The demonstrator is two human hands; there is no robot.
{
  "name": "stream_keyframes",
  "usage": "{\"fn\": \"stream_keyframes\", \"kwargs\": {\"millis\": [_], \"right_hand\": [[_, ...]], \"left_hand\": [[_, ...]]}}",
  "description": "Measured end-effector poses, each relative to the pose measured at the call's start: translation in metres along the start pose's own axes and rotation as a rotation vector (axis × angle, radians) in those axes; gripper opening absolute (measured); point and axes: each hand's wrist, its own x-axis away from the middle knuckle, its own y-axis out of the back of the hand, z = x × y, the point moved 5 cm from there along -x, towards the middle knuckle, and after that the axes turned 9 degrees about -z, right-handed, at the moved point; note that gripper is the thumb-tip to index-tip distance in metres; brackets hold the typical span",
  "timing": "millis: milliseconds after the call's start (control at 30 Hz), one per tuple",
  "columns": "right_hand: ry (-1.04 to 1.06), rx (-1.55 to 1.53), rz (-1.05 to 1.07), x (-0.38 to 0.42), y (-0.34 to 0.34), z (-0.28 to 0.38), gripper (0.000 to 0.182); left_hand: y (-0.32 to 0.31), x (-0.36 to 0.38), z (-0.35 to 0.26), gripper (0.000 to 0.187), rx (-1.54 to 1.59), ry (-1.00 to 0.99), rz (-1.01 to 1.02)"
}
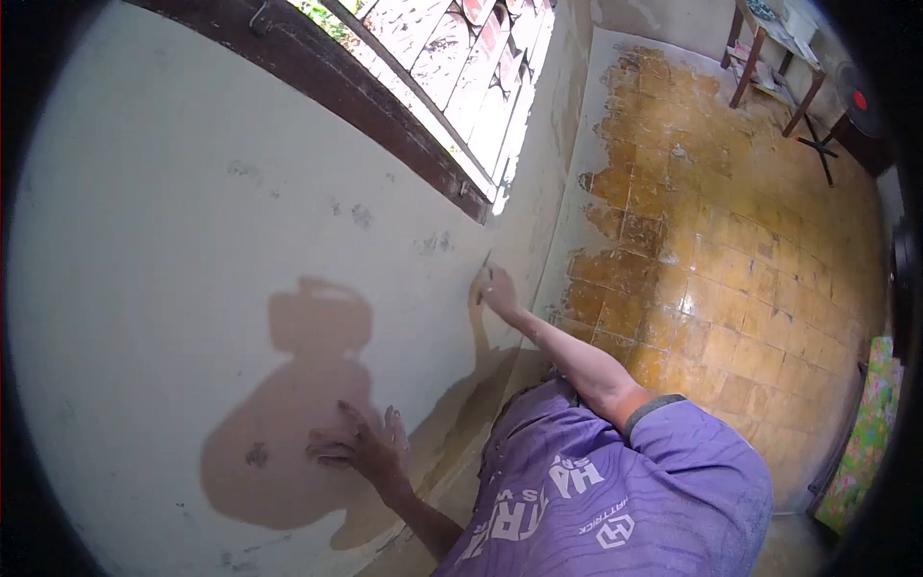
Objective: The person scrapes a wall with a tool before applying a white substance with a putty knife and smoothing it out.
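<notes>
My right hand point(497, 291) is closed around a slim tool point(487, 260) whose thin tip points up at the pale wall point(173, 317), just below the window's lower corner. Most of the tool is hidden by the fingers, so its exact kind does not show. Lower on the same wall, my left hand point(361, 447) is open with its fingers spread. It appears to rest on the surface or hover very close, inside the shadow cast by my head and body. Several grey smudged patches point(361, 215) mark the wall.
A barred window point(461, 77) with a dark wooden frame point(385, 106) sits above. Worn yellow-brown floor tiles point(740, 288) spread to the right. A small table point(784, 38), a fan point(856, 101) and a green flowered cloth point(865, 433) stand along the far and right sides.
</notes>
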Motion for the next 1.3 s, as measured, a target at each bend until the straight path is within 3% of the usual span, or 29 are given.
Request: {"fn": "stream_keyframes", "kwargs": {"millis": [33, 100, 167, 267, 367, 467, 567, 633, 733, 800, 867, 933, 1033, 1133, 1200, 1300], "right_hand": [[0.182, 0.021, -0.123, 0.008, 0.002, 0.038, 0.027], [0.219, -0.089, -0.138, 0.021, 0.026, 0.124, 0.027], [-0.074, -0.349, 0.067, 0.028, 0.053, 0.199, 0.028], [0.271, -0.015, -0.138, 0.034, 0.031, 0.147, 0.029], [0.058, 0.047, -0.100, 0.035, 0.031, 0.079, 0.024], [-0.377, -0.121, 0.250, 0.052, -0.013, -0.016, 0.025], [-0.373, -0.296, 0.119, 0.036, 0.006, 0.057, 0.028], [-0.161, -0.266, -0.036, 0.017, 0.006, 0.090, 0.029], [-0.005, -0.257, -0.050, 0.014, 0.027, 0.127, 0.027], [0.007, -0.208, -0.023, 0.023, 0.032, 0.120, 0.027], [-0.008, -0.100, -0.040, 0.038, 0.021, 0.070, 0.027], [-0.323, -0.054, 0.132, 0.055, -0.013, -0.009, 0.030], [-0.887, -0.379, 0.724, 0.079, -0.036, -0.042, 0.025], [-0.995, -0.522, 0.414, 0.040, -0.044, -0.044, 0.023], [-0.645, -0.411, 0.316, 0.000, -0.010, 0.013, 0.028], [-0.303, -0.341, 0.056, -0.017, 0.012, 0.042, 0.027]], "left_hand": [[-0.002, 0.001, 0.000, 0.099, -0.015, -0.009, -0.011], [0.002, 0.000, -0.002, 0.098, -0.032, -0.006, 0.003], [0.004, -0.001, -0.002, 0.096, -0.048, -0.003, 0.026], [0.005, 0.000, -0.002, 0.092, -0.039, -0.005, 0.043], [0.005, -0.002, -0.004, 0.092, -0.005, -0.008, 0.011], [0.005, 0.000, -0.002, 0.094, 0.003, 0.001, 0.027], [0.004, 0.000, -0.002, 0.095, 0.025, 0.028, 0.053], [0.002, -0.001, -0.002, 0.093, 0.043, 0.038, 0.073], [0.005, 0.000, -0.003, 0.093, 0.060, 0.041, 0.081], [0.007, 0.000, -0.003, 0.093, 0.094, 0.051, 0.089], [0.008, -0.002, -0.004, 0.093, 0.110, 0.056, 0.093], [0.010, -0.003, -0.004, 0.092, 0.104, 0.053, 0.101], [0.005, -0.001, -0.003, 0.095, 0.072, 0.058, 0.090], [0.008, -0.001, -0.003, 0.095, 0.088, 0.065, 0.087], [0.003, 0.002, 0.001, 0.095, 0.079, 0.054, 0.105], [0.002, 0.002, 0.001, 0.093, 0.103, 0.061, 0.130]]}}
